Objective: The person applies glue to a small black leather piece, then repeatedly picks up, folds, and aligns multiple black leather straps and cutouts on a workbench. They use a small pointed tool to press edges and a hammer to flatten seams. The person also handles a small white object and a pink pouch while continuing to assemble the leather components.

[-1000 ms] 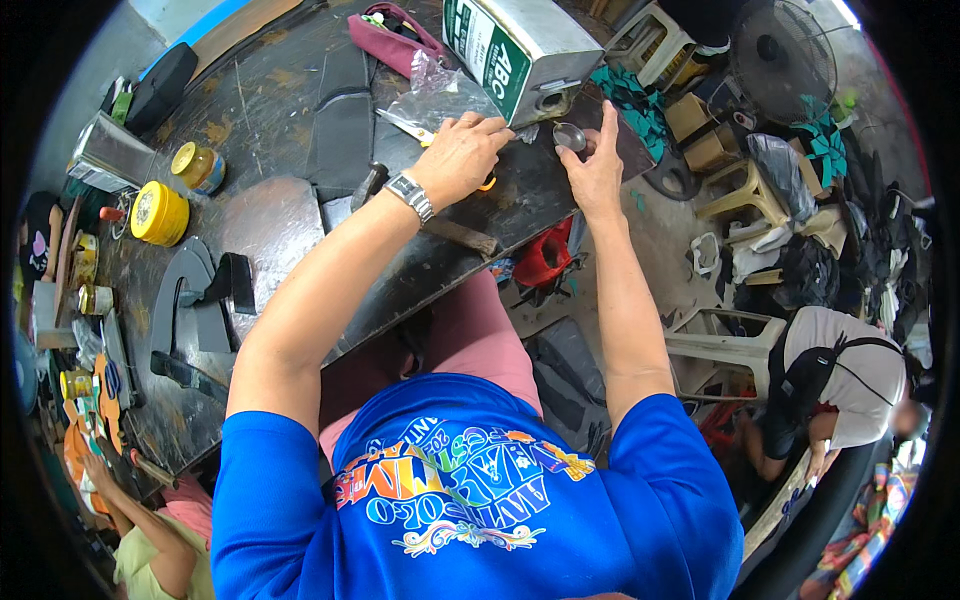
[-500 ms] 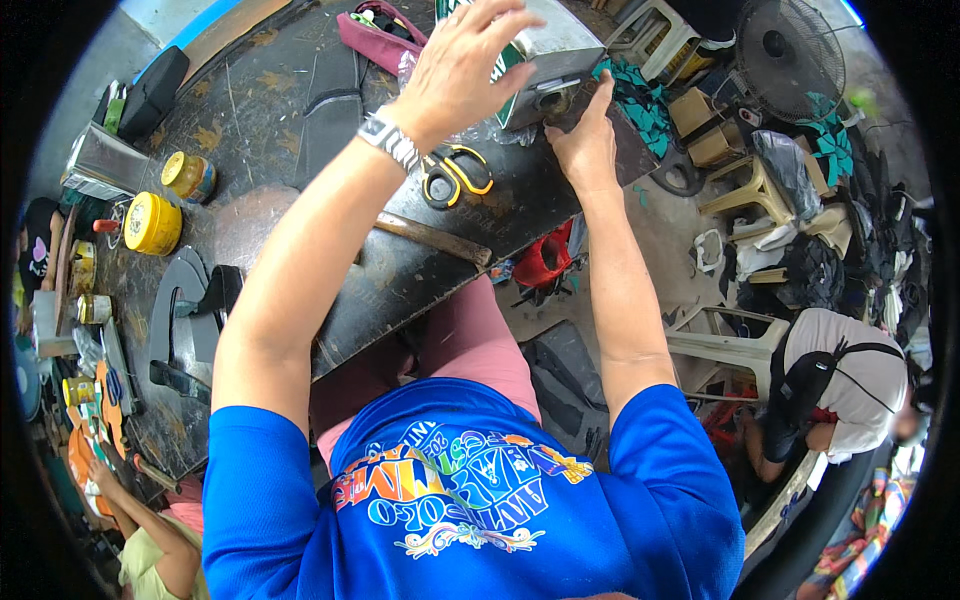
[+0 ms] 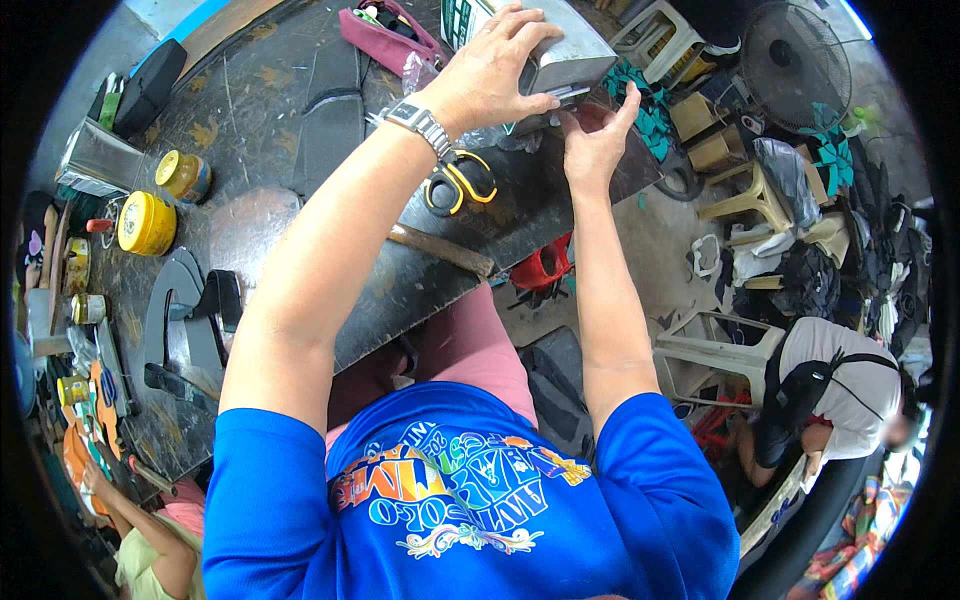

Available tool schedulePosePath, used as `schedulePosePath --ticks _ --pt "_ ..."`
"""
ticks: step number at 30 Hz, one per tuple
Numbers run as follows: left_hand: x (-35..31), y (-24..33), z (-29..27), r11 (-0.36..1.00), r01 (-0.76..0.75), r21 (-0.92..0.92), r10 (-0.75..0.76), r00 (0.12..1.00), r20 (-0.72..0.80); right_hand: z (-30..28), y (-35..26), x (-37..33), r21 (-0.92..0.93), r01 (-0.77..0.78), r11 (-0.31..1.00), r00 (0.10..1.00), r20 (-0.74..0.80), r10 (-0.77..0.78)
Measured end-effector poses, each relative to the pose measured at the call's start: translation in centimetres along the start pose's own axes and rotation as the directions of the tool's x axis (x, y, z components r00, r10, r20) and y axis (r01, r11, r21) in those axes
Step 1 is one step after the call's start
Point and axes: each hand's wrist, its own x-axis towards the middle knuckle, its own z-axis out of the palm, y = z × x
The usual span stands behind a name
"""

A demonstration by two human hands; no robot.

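Left hand (image 3: 492,70) lies spread over the metal box (image 3: 560,55), grip wrapping its top; right hand (image 3: 597,140) touches the box's lower edge, fingers loose. Scissors (image 3: 458,183) rest on the surface (image 3: 290,215) nearby.

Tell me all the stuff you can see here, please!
metal box: one, grey, far edge of the workbench, under the left hand
scissors: one pair, yellow and black handles, on the bench below the left wrist
hammer handle: one, brown wood, near bench edge
tins: two, yellow, left side of the bench
pouch: one, pink, far side of the bench
workbench: one, dark and scratched
plastic chairs: several, beige, on the floor at right
fan: one, black, top right
another person: one, white top, seated lower right
left hand: on top of the box
right hand: at the box's near corner
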Motion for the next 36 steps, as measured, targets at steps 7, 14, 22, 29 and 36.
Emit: schedulePosePath --ticks 7,14,22,29,36 --pt "-0.6 0.0 0.8 0.999 0.033 -0.040 -0.035 0.999 -0.041 -0.8 1.8 0.2 -0.144 0.161 0.976 0.985 0.092 -0.149" --pt "-0.7 0.0 1.3 0.994 0.061 -0.087 -0.066 0.996 -0.059 -2.1 3.0 3.9 -0.080 0.124 0.989 0.923 0.375 -0.086" --pt "-0.8 0.0 1.5 0.993 0.051 -0.107 -0.061 0.993 -0.097 -1.9 5.1 7.3 0.231 -0.027 0.973 0.796 0.593 -0.119" --pt "-0.9 0.2 1.4 0.993 0.080 -0.082 -0.085 0.995 -0.060 -1.8 5.8 7.1 0.222 -0.064 0.973 0.836 0.544 -0.069" --pt "-1.7 0.9 -0.3 0.996 0.071 0.062 -0.072 0.997 0.023 -3.5 6.0 5.5 0.263 -0.308 0.914 0.918 0.334 0.214"
